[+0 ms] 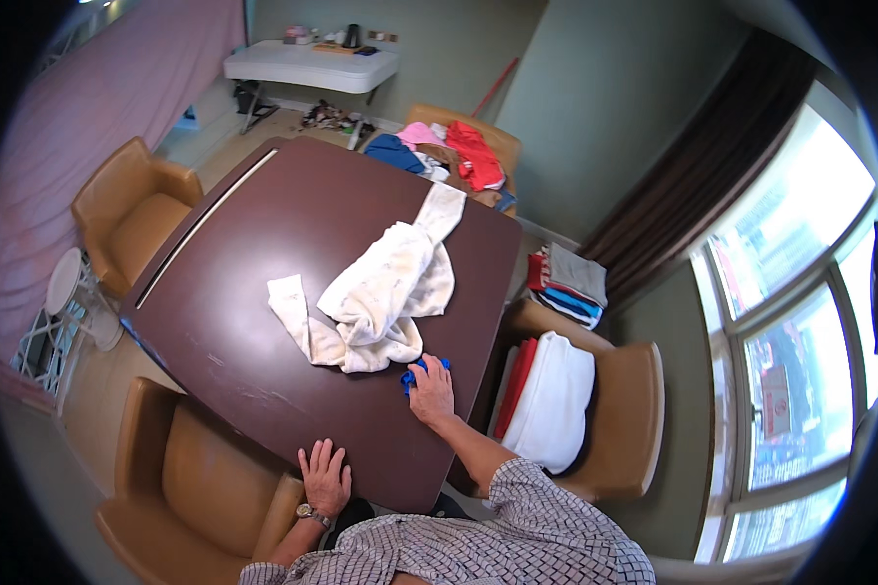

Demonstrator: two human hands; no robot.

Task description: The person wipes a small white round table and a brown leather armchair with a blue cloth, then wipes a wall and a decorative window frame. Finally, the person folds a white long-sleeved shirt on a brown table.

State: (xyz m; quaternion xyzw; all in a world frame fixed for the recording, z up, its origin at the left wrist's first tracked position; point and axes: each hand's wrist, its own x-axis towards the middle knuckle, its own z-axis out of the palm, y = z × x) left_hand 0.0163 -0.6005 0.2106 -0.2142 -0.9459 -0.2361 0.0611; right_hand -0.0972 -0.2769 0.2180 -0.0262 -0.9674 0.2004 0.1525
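Note:
A crumpled cream garment with faint spots (380, 285) lies on the dark brown table (241, 241), one sleeve stretched towards the far edge and another bent to the left. Near its lower right end, my right hand (432, 391) rests over a small bunched blue cloth (407, 382); the palm hides part of the cloth, and the fingers are curved over it. My left hand (325, 479), with a watch at the wrist, lies at the table's near edge, fingers somewhat apart and holding nothing.
Folded white (552, 402) and red cloths fill the tan chair (633, 417) at right, with a folded stack (574, 281) beyond. Mixed clothes (453, 153) cover the far chair. Tan armchairs (219, 468) stand at left; a white desk (311, 66) is at the wall.

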